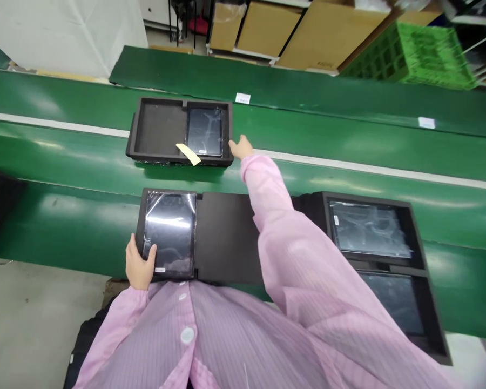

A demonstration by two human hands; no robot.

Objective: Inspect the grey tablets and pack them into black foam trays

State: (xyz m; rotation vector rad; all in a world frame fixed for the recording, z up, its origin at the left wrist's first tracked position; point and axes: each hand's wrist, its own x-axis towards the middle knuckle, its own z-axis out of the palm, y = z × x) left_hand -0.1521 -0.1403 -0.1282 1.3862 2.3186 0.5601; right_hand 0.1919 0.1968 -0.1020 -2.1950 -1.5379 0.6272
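Note:
My left hand point(139, 265) is at the left edge of the near black foam tray point(229, 232). Its thumb lies over the corner of a tablet point(170, 232) under shiny film, and the fingers go round the tray's outer side. With the arm stretched forward, my right hand point(242, 147) is at the right end of the far black foam tray point(160, 129); its thumb touches or nearly touches the rim and the fingers are apart. That tray has a tablet point(204, 131) in its right compartment and bare foam in its left. A pale yellow strip point(188, 154) lies across its front rim.
To the right, another black tray point(417, 237) holds two filmed tablets, partly behind my sleeve. A dark tray point(0, 200) is cut off at the left. Green belts point(372, 140) run across, split by a white strip. Behind stand cardboard boxes point(267, 27) and a green crate point(433, 54).

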